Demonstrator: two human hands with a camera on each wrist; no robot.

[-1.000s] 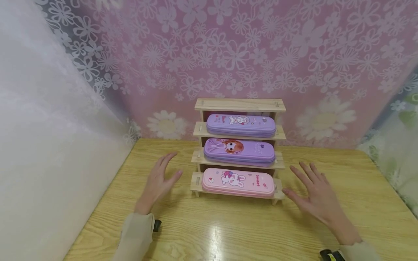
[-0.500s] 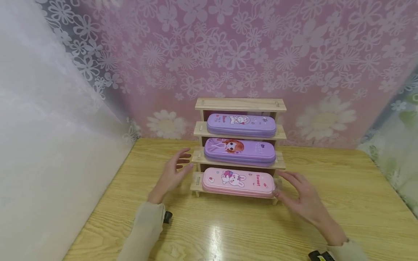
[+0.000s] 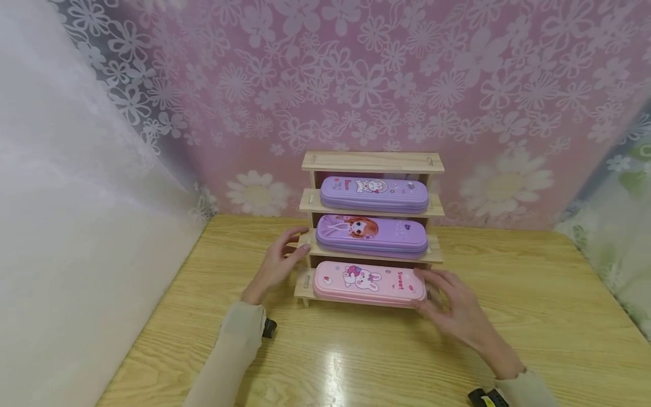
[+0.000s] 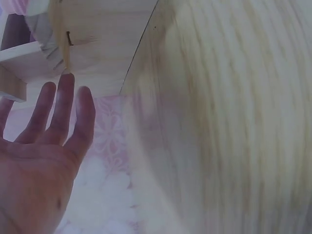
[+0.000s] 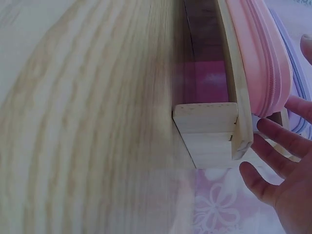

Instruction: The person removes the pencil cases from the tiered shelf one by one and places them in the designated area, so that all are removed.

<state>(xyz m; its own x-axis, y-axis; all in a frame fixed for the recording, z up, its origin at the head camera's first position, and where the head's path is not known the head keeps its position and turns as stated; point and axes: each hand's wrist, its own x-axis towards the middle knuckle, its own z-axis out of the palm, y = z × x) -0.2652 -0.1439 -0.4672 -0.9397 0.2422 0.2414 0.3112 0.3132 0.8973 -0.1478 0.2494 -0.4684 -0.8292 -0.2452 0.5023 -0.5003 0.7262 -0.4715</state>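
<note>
1. Overall, the worktop [image 3: 386, 350] is yellowish wood-grain with a smooth finish; a streak of light reflects near its front edge.
2. Behind it stands a pink-mauve backdrop [image 3: 366, 85] printed with white line flowers and larger pale daisies. A whitish, translucent-looking sheet [image 3: 76, 226] borders the left side; a pale panel with green leaf print [image 3: 630, 186] borders the right.
3. A stepped rack [image 3: 373, 162] of light, bare timber stands on the worktop, with four long rectangular boards. Small slotted joints show at the board ends.
4. Three elongated cases with rounded corners lie flat, one per board below the top. Upper: lilac case [image 3: 373, 193], rabbit print. Middle: purple case [image 3: 389, 233], red-haired doll print. Lowest: pink case [image 3: 351, 285], rabbit print and "Sweet" lettering; its toothed zip shows in the right wrist view.
5. Left hand [image 3: 274, 267]: fingers spread, beside the rack's left edge; a fingertip appears to meet the wood.
6. Right hand [image 3: 458, 312]: fingers spread, thumb and forefinger apart about the pink case's right end; a fingertip appears to touch it.
7. Sleeves [image 3: 218, 356] are beige cloth.
</note>
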